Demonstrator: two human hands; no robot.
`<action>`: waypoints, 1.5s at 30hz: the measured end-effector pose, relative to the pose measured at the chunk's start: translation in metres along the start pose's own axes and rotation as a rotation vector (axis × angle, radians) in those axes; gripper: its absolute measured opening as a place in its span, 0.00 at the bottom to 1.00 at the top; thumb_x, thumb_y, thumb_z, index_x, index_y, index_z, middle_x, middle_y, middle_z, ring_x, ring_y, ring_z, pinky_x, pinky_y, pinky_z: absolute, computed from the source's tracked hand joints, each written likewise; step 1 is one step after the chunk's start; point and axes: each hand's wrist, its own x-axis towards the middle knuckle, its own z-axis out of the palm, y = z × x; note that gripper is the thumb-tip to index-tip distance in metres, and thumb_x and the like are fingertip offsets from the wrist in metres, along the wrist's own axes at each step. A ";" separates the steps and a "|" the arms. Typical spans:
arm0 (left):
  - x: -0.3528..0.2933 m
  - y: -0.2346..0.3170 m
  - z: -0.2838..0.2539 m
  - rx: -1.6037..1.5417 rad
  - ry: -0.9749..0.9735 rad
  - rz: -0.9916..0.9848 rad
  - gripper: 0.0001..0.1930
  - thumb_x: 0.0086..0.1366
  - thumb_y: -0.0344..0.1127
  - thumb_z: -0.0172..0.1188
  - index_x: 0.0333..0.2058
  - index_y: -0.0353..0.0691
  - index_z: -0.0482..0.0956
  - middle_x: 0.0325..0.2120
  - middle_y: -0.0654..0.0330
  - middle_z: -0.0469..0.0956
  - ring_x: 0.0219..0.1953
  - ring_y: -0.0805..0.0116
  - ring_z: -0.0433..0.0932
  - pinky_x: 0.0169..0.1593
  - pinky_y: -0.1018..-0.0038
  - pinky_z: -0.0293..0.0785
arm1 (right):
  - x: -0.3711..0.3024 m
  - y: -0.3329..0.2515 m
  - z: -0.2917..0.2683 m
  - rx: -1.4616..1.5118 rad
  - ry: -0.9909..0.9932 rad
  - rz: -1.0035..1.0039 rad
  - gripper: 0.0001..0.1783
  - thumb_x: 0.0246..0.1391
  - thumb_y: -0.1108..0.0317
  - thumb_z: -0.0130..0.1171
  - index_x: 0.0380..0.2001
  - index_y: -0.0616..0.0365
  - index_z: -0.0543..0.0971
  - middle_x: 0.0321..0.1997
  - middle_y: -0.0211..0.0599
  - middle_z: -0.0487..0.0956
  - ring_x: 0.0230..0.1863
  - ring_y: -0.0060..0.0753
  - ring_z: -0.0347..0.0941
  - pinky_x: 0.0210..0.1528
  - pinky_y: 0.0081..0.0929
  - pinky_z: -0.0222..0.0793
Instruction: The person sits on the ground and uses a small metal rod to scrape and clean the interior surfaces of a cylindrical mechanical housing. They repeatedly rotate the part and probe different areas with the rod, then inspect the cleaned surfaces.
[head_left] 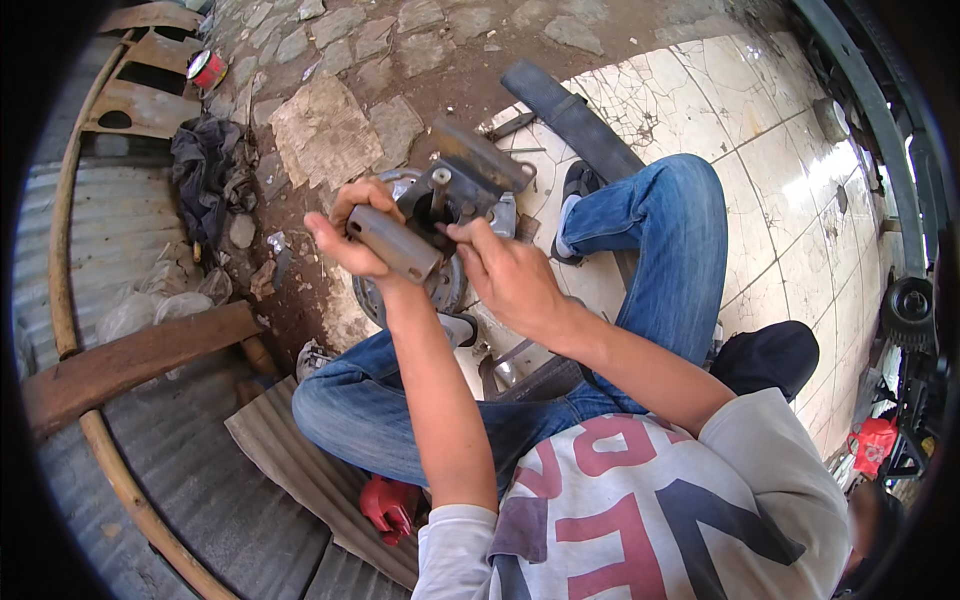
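A dark metal bracket with a tube-like piece at each side is held up in front of my bent legs. My left hand (362,228), palm turned up, has its fingers round the near grey metal tube (397,245). The far tube (480,155) and an upright bolt (440,180) show beyond it. My right hand (505,270) is closed, its fingertips at the middle of the bracket; whatever they pinch is hidden. Beneath the work lies a round metal disc (368,293) with holes, partly covered by my hands.
A long dark-grey bar (560,110) lies across the cracked white tiles (770,180). To the left are a dark cloth (210,170), a red can (207,70), a wooden plank (140,365) and corrugated sheets (130,210). A red tool (390,507) lies beside my left thigh.
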 end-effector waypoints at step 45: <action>0.017 0.010 -0.017 0.442 -0.278 0.129 0.25 0.70 0.50 0.38 0.25 0.34 0.70 0.20 0.58 0.67 0.24 0.69 0.65 0.31 0.74 0.61 | -0.013 0.021 0.049 0.350 0.178 0.173 0.11 0.66 0.73 0.47 0.51 0.62 0.67 0.44 0.54 0.79 0.43 0.51 0.80 0.41 0.38 0.74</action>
